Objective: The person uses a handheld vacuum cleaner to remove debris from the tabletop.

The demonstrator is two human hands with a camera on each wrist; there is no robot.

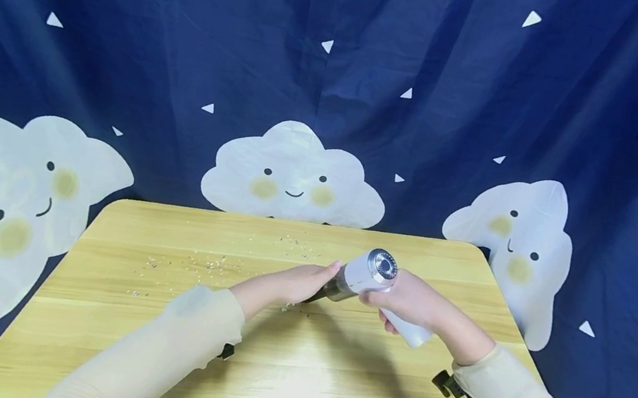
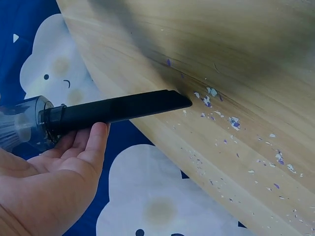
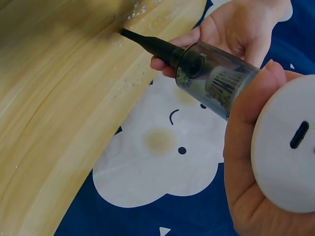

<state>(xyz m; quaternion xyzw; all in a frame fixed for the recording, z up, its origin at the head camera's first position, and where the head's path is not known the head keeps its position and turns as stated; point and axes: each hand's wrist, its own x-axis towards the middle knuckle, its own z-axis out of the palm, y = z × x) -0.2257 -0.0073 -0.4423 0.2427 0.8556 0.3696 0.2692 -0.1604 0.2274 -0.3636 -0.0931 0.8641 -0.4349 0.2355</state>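
Note:
A white handheld vacuum cleaner (image 1: 360,274) with a clear dust cup (image 3: 211,81) and a black crevice nozzle (image 2: 115,109) slants down over the table. My right hand (image 1: 412,301) grips its white handle. Around the base of the nozzle curl the fingers of my left hand (image 2: 64,179), palm turned upward in the wrist views. Small white and purple paper scraps (image 2: 234,122) lie scattered on the wood by the nozzle's tip. Whether the tip touches the tabletop, I cannot tell. A filter shows inside the dust cup.
The light wooden table (image 1: 120,230) has rounded far corners. More scraps spread over its far left and middle. Behind it hangs a dark blue curtain (image 1: 197,20) printed with white clouds and triangles. Bright glare lies on the near part of the tabletop.

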